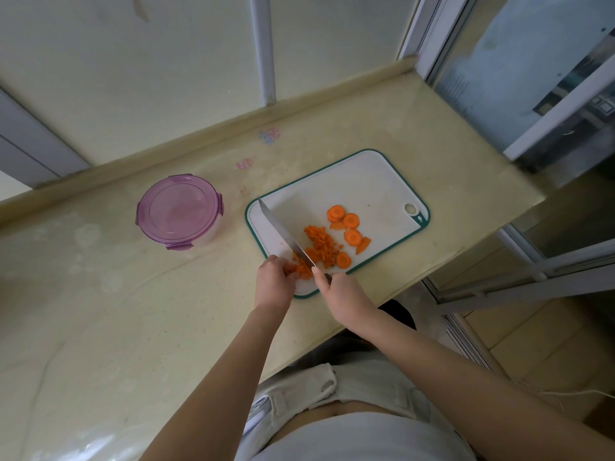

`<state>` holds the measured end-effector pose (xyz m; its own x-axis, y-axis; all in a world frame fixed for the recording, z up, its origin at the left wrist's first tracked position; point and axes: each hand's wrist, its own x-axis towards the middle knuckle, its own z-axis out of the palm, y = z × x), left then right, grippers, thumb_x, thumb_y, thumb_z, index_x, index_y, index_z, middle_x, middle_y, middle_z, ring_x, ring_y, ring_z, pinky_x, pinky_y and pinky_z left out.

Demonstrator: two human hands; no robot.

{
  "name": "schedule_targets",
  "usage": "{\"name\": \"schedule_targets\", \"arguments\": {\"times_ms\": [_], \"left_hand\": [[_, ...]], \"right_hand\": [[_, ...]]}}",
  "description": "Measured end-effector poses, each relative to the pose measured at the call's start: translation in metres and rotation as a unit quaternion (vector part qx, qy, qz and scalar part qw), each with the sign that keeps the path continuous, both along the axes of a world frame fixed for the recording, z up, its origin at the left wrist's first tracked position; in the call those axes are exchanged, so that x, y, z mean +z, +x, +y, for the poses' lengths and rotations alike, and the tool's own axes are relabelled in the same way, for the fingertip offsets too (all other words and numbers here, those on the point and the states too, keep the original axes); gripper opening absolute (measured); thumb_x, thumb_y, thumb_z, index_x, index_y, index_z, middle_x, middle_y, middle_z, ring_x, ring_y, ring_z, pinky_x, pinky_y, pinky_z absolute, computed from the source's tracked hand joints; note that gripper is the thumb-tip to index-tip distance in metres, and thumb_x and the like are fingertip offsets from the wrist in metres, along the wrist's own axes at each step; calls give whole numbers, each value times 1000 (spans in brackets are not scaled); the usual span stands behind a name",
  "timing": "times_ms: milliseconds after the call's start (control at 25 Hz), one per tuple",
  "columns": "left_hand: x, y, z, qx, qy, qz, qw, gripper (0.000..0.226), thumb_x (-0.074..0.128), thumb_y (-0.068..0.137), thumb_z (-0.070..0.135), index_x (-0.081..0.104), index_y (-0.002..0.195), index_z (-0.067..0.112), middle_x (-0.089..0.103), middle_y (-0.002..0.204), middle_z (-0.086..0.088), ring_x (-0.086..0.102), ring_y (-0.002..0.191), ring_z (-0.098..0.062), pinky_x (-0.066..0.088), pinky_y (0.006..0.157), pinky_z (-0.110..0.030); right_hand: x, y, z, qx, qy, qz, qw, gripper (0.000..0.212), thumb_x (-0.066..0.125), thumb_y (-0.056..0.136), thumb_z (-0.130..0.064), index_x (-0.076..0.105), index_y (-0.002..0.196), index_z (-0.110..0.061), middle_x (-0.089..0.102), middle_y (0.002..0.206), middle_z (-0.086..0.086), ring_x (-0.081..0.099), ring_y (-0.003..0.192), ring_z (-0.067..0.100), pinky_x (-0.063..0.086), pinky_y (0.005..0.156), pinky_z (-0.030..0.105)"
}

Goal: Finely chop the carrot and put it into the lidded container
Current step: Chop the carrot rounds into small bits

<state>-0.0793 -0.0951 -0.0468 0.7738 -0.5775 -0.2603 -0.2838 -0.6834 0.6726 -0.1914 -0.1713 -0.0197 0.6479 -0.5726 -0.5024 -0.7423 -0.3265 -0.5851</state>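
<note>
Beige countertop (100, 294) bears a white cutting board (332, 184), where chopped carrot (321, 244) lies beside whole slices (350, 221). Right hand (342, 291) grips the knife (284, 232); left hand (274, 282) curls round carrot pieces (302, 269) beside its blade. Purple-lidded container (178, 211) sits closed, apart, left of the board.

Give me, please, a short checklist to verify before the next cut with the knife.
1. Right hand grips the knife by its handle: ok.
2. Left hand fingertips clear of the blade while holding the carrot pieces: cannot tell.
3. Cutting board lies wholly on the countertop: ok.
4. All round carrot slices chopped: not ok, several are whole.
5. Lidded container open for filling: not ok, purple lid is on.
</note>
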Motion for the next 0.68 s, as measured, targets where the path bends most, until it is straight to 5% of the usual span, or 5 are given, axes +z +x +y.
{"name": "schedule_targets", "arguments": {"times_ms": [280,520,680], "left_hand": [[3,-1,1,-20,15,-6,1000,10,63,84,5,66,94,6,55,93,-5,50,80,-15,38,71,-20],[8,-5,3,10,-8,-8,1000,7,61,84,5,68,86,7,58,91,-9,50,77,-15,33,57,-10],[13,-13,3,3,-30,-4,1000,16,55,90,9,69,96,6,57,95,-7,50,83,-14,33,69,-14]], "right_hand": [[0,-2,-13,-44,44,-20,998,58,29,97,-53,36,59,-10,44,58,5,48,58,21,40,60,33],[4,-1,-11,-83,96,-35,991,57,28,96,-57,37,61,-12,37,52,1,36,44,16,31,48,29],[17,-2,-10,-109,131,-63,983,54,29,97,-55,32,58,-18,30,47,-3,29,38,12,25,44,28]]}}
